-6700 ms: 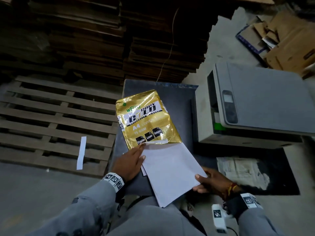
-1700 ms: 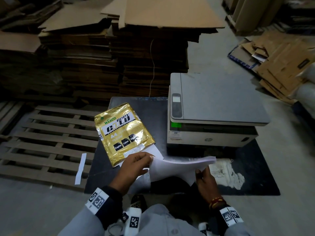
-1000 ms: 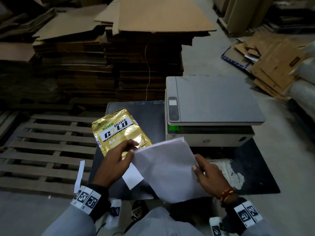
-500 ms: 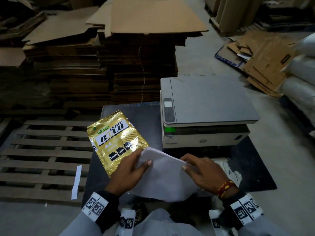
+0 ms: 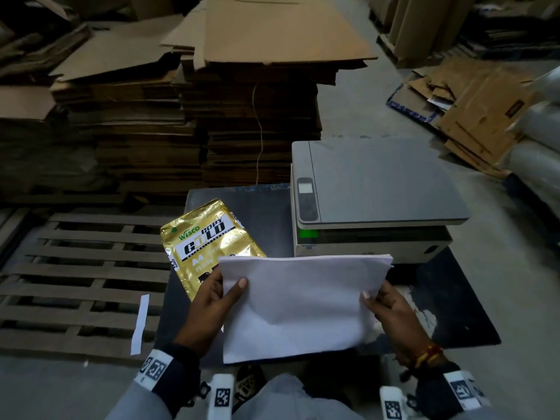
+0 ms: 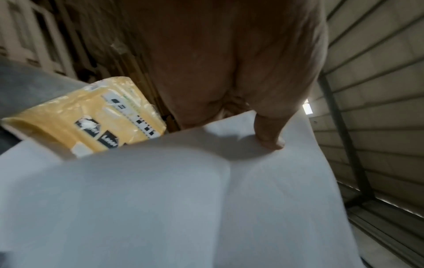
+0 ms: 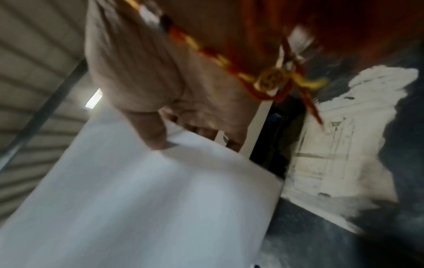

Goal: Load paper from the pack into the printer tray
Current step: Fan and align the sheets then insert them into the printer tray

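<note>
Pinching with left hand [image 5: 212,301] and right hand [image 5: 391,313], thumbs on top, the side edges of a paper sheaf [image 5: 303,301] held up before the printer [image 5: 378,189], beside the gold pack [image 5: 206,237]; light, floppy, likely to sag unless gripped at both edges

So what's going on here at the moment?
A person is loading a printer. The left hand and the right hand each grip a side edge of a sheaf of paper, held in the air in front of the printer. The gold pack lies on the dark mat to the printer's left. The paper is not in the printer yet.
</note>
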The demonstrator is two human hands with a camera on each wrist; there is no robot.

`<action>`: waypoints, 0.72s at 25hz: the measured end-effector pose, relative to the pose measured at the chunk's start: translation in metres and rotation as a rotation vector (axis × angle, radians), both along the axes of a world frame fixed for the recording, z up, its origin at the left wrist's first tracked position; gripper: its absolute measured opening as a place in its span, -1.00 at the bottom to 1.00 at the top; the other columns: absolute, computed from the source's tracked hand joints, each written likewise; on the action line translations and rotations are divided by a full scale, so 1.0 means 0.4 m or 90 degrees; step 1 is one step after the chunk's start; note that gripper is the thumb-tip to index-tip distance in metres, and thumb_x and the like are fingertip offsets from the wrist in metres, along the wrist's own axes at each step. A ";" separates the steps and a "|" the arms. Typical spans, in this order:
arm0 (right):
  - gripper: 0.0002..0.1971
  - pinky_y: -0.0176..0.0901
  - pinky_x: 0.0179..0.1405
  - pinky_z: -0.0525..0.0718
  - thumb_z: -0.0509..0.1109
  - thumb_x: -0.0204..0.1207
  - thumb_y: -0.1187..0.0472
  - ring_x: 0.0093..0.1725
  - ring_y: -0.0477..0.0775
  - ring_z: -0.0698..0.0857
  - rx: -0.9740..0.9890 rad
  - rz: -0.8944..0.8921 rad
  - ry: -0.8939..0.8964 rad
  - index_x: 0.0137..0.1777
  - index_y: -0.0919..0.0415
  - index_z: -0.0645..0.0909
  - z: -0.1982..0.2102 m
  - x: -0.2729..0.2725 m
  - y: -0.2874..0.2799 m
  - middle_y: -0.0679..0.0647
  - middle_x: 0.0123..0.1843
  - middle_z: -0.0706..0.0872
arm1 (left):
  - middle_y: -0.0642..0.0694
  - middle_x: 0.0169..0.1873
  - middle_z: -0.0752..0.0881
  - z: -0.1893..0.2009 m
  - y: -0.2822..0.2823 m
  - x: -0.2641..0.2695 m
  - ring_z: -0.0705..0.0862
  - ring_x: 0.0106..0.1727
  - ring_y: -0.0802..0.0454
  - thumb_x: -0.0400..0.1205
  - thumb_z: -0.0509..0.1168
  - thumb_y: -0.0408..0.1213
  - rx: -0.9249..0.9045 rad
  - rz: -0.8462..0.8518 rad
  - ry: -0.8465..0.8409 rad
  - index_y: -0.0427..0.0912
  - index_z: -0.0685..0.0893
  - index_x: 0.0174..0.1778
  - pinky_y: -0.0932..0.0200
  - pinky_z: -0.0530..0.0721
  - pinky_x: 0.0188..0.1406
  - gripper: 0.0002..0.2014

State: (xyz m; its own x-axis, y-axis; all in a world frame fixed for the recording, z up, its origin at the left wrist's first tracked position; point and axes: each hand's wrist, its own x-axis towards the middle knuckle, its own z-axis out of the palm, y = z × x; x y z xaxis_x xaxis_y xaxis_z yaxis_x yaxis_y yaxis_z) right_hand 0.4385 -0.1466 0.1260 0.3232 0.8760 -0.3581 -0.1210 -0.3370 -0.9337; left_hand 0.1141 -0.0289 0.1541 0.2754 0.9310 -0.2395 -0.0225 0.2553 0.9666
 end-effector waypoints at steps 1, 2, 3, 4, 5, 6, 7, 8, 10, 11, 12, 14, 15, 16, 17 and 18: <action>-0.65 -0.18 -0.15 0.79 0.35 0.70 0.25 0.20 0.08 0.79 0.000 0.004 -0.016 0.42 -0.09 0.59 -0.024 -0.004 0.003 -0.01 0.23 0.82 | -0.23 0.26 0.87 -0.014 -0.001 0.004 0.83 0.29 -0.30 0.74 0.34 -0.38 -0.010 -0.002 -0.009 -0.18 0.67 0.44 -0.31 0.82 0.27 -0.67; -0.63 -0.18 -0.04 0.74 0.33 0.70 0.29 0.24 0.07 0.77 0.003 0.007 -0.039 0.44 -0.06 0.57 -0.049 -0.008 0.006 0.00 0.25 0.81 | -0.26 0.27 0.86 -0.031 -0.002 0.006 0.82 0.30 -0.35 0.75 0.33 -0.39 -0.017 0.002 -0.005 -0.18 0.66 0.46 -0.37 0.79 0.32 -0.66; -0.62 -0.19 0.01 0.69 0.31 0.71 0.33 0.27 0.07 0.75 0.002 0.005 -0.057 0.45 -0.03 0.55 -0.069 -0.014 0.010 0.01 0.25 0.80 | -0.27 0.26 0.86 -0.048 -0.003 0.009 0.81 0.30 -0.38 0.76 0.34 -0.39 -0.012 0.008 0.005 -0.17 0.67 0.46 -0.39 0.77 0.33 -0.67; -0.62 -0.20 0.02 0.65 0.29 0.71 0.36 0.27 0.09 0.73 -0.008 -0.004 -0.074 0.45 0.00 0.54 -0.086 -0.022 0.012 0.02 0.24 0.78 | -0.25 0.24 0.87 -0.065 -0.004 0.011 0.82 0.29 -0.37 0.76 0.34 -0.38 0.002 0.017 0.023 -0.14 0.69 0.42 -0.38 0.77 0.33 -0.70; -0.62 -0.22 0.01 0.62 0.29 0.71 0.37 0.27 0.11 0.71 -0.016 -0.014 -0.096 0.46 0.03 0.53 -0.099 -0.032 0.012 0.03 0.24 0.77 | -0.20 0.21 0.88 -0.081 -0.004 0.013 0.82 0.28 -0.32 0.75 0.36 -0.37 0.022 0.029 0.049 -0.09 0.72 0.37 -0.35 0.79 0.32 -0.72; -0.61 -0.26 0.01 0.59 0.29 0.70 0.39 0.27 0.12 0.70 -0.021 -0.028 -0.122 0.47 0.07 0.52 -0.108 -0.044 0.013 0.05 0.23 0.75 | -0.15 0.19 0.89 -0.093 -0.005 0.018 0.83 0.27 -0.26 0.75 0.38 -0.34 0.038 0.042 0.074 -0.03 0.74 0.32 -0.27 0.81 0.29 -0.75; -0.61 -0.28 0.03 0.58 0.29 0.69 0.43 0.26 0.12 0.68 -0.023 -0.045 -0.140 0.46 0.12 0.52 -0.117 -0.054 0.014 0.08 0.22 0.74 | -0.10 0.17 0.90 -0.103 -0.006 0.024 0.84 0.25 -0.20 0.74 0.39 -0.32 0.048 0.057 0.091 0.03 0.75 0.28 -0.20 0.82 0.27 -0.76; -0.60 -0.24 0.08 0.58 0.29 0.67 0.45 0.25 0.12 0.68 -0.024 -0.060 -0.153 0.46 0.15 0.53 -0.127 -0.061 0.016 0.11 0.22 0.73 | -0.05 0.16 0.90 -0.114 -0.007 0.029 0.84 0.24 -0.14 0.74 0.40 -0.29 0.048 0.069 0.096 0.08 0.75 0.26 -0.16 0.82 0.25 -0.77; -0.59 -0.11 0.21 0.56 0.30 0.64 0.48 0.25 0.13 0.69 -0.024 -0.080 -0.177 0.44 0.18 0.56 -0.146 -0.071 0.024 0.15 0.23 0.74 | 0.00 0.15 0.89 -0.130 -0.009 0.039 0.84 0.24 -0.09 0.74 0.40 -0.28 0.039 0.085 0.088 0.07 0.75 0.27 -0.13 0.82 0.24 -0.78; -0.60 -0.09 0.24 0.56 0.30 0.64 0.49 0.24 0.13 0.70 -0.020 -0.090 -0.184 0.43 0.20 0.57 -0.152 -0.072 0.028 0.16 0.22 0.75 | -0.03 0.17 0.88 -0.137 -0.010 0.045 0.82 0.27 -0.12 0.75 0.39 -0.30 0.031 0.089 0.080 0.02 0.74 0.29 -0.13 0.81 0.26 -0.77; -0.63 -0.12 0.21 0.58 0.30 0.64 0.49 0.23 0.13 0.70 -0.018 -0.105 -0.188 0.41 0.24 0.58 -0.157 -0.072 0.031 0.17 0.19 0.75 | -0.09 0.20 0.87 -0.144 -0.010 0.049 0.80 0.32 -0.17 0.75 0.38 -0.33 0.020 0.092 0.068 -0.07 0.73 0.33 -0.13 0.79 0.30 -0.76; -0.72 -0.41 0.02 0.62 0.30 0.67 0.47 0.12 0.10 0.71 -0.019 -0.137 -0.195 0.34 0.34 0.60 -0.160 -0.070 0.032 0.17 0.07 0.74 | -0.11 0.29 0.84 -0.154 -0.015 0.052 0.76 0.40 -0.12 0.77 0.32 -0.41 -0.001 0.084 0.030 -0.18 0.68 0.41 0.06 0.78 0.31 -0.72; -0.77 -0.57 -0.10 0.59 0.30 0.68 0.46 0.04 0.04 0.70 -0.018 -0.145 -0.196 0.30 0.38 0.62 -0.163 -0.070 0.030 0.15 0.03 0.73 | -0.02 0.31 0.83 -0.155 -0.019 0.050 0.78 0.38 0.03 0.78 0.28 -0.44 -0.011 0.071 0.013 -0.18 0.67 0.45 0.22 0.78 0.25 -0.68; -0.79 -0.60 -0.16 0.59 0.30 0.69 0.43 -0.02 -0.03 0.69 -0.019 -0.146 -0.188 0.28 0.40 0.63 -0.167 -0.071 0.027 0.14 0.00 0.73 | 0.08 0.33 0.81 -0.156 -0.023 0.047 0.78 0.35 0.19 0.79 0.26 -0.47 -0.017 0.057 0.001 -0.15 0.65 0.49 0.34 0.77 0.20 -0.65; -0.81 -0.55 -0.16 0.61 0.30 0.70 0.40 -0.03 -0.06 0.70 -0.027 -0.147 -0.171 0.26 0.39 0.63 -0.178 -0.073 0.023 0.14 0.00 0.75 | 0.13 0.37 0.79 -0.160 -0.028 0.041 0.77 0.35 0.29 0.79 0.25 -0.47 -0.022 0.046 -0.003 -0.11 0.63 0.51 0.40 0.76 0.18 -0.62; -0.81 -0.43 -0.10 0.63 0.31 0.71 0.37 0.00 0.00 0.73 -0.043 -0.150 -0.154 0.26 0.38 0.64 -0.193 -0.075 0.019 0.15 0.01 0.76 | 0.15 0.41 0.76 -0.169 -0.032 0.033 0.75 0.37 0.32 0.79 0.25 -0.46 -0.024 0.038 -0.001 -0.07 0.62 0.54 0.43 0.74 0.19 -0.59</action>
State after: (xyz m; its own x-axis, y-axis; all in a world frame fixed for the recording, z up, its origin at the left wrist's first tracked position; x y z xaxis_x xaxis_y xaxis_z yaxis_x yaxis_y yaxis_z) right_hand 0.4087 -0.1390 0.0488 0.5970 0.7437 -0.3010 0.0190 -0.3882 -0.9214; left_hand 0.1273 -0.0416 0.0865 0.2205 0.9360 -0.2744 -0.0394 0.2896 0.9563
